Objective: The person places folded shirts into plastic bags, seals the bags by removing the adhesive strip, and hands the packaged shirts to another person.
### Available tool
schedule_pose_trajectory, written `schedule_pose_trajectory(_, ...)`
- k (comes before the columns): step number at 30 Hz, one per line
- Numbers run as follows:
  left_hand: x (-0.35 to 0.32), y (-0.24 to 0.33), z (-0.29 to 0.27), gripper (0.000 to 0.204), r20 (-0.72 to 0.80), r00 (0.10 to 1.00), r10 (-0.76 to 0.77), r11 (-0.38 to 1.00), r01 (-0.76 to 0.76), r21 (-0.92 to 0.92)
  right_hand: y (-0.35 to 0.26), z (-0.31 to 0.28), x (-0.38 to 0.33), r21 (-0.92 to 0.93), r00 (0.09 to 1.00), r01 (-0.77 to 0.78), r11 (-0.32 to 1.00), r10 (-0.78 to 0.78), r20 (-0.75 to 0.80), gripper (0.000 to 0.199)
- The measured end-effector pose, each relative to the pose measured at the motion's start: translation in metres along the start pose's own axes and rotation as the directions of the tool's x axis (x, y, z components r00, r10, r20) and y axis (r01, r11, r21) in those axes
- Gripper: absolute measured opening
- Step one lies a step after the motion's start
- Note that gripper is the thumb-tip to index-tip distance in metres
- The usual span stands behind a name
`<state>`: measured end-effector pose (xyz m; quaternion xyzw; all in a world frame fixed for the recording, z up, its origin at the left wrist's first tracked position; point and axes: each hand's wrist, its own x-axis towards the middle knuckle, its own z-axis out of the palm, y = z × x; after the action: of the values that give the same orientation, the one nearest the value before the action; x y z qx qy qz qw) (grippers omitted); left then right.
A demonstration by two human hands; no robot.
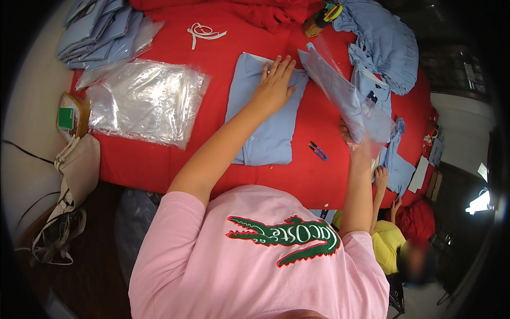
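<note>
My left hand point(275, 80) lies flat, fingers spread, on the upper part of a folded light-blue garment point(255, 133). That garment rests on the red cloth in front of me. To the right, my right hand point(348, 133) grips the near end of a folded light-blue garment in a clear plastic bag point(340, 98). The bagged garment is lifted and tilted, and it covers most of that hand's fingers. A pair of blue-handled thread snips point(317, 151) sits on the cloth between my forearms.
Flat clear plastic bags point(146, 101) are piled at left, near stacked bagged garments point(98, 34). A white cord point(204, 33) lies at the back. Loose blue garments point(385, 42) and a tape roll point(332, 11) are at far right. A co-worker in yellow point(390, 242) handles blue cloth at lower right.
</note>
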<state>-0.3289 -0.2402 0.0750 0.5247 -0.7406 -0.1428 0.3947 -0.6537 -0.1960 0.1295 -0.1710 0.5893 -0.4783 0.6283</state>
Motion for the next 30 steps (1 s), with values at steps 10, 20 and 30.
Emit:
schedule_pose_trajectory(10, 0.043, -0.021, 0.031, 0.019, 0.073, 0.937, -0.341, 0.765, 0.322, -0.558, 0.015, -0.029, 0.006, 0.517, 0.864, -0.433, 0.739, 0.178, 0.470, 0.024)
schedule_pose_trajectory(20, 0.029, -0.064, -0.024, 0.020, -0.171, 0.908, -0.382, 0.832, 0.257, -0.492, 0.034, -0.091, -0.024, 0.423, 0.894, -0.126, 0.897, -0.082, 0.440, 0.022)
schedule_pose_trajectory(30, -0.075, 0.014, -0.124, 0.043, 0.770, 0.638, -0.025, -0.473, 0.671, -0.571, 0.053, 0.043, -0.126, -0.252, 0.983, 0.176, 0.951, -0.155, 0.101, 0.032)
